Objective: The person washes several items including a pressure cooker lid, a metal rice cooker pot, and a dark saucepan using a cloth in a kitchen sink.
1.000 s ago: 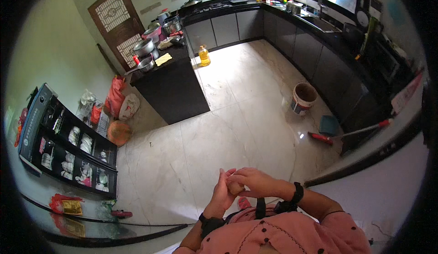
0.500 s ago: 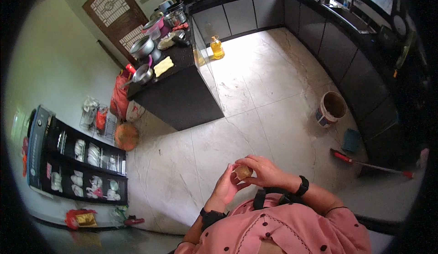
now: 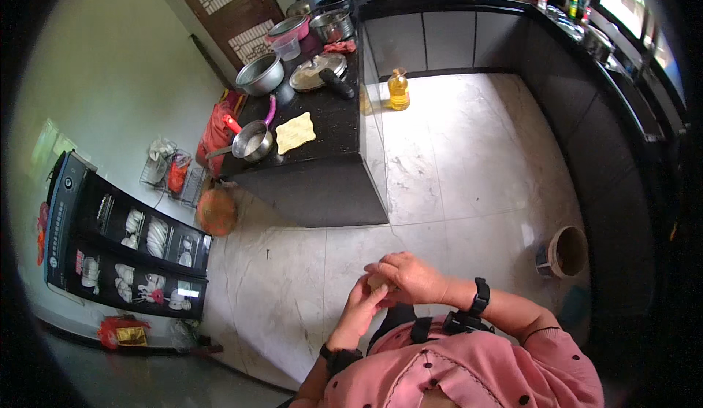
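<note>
In front of my pink shirt, my left hand (image 3: 354, 316) and my right hand (image 3: 416, 279) are closed together around a small brown, roundish thing (image 3: 378, 282). Only a little of it shows between the fingers, so its kind cannot be made out. My right hand lies over the top of it; my left supports it from the left and below. Both are held above the tiled floor, apart from the counter.
Ahead on the left, a black counter (image 3: 329, 126) holds a flat piece of dough (image 3: 296, 133), a saucepan (image 3: 253, 141), a large pot (image 3: 261, 75) and a lid (image 3: 318, 71). An oil bottle (image 3: 398, 90) and a bucket (image 3: 569, 253) stand on the floor. A dish cabinet (image 3: 139, 247) is at left.
The view has shifted, with the counter now nearer and the red-handled tool on the right no longer visible. My right hand has closed further over the brown thing, hiding most of it.
</note>
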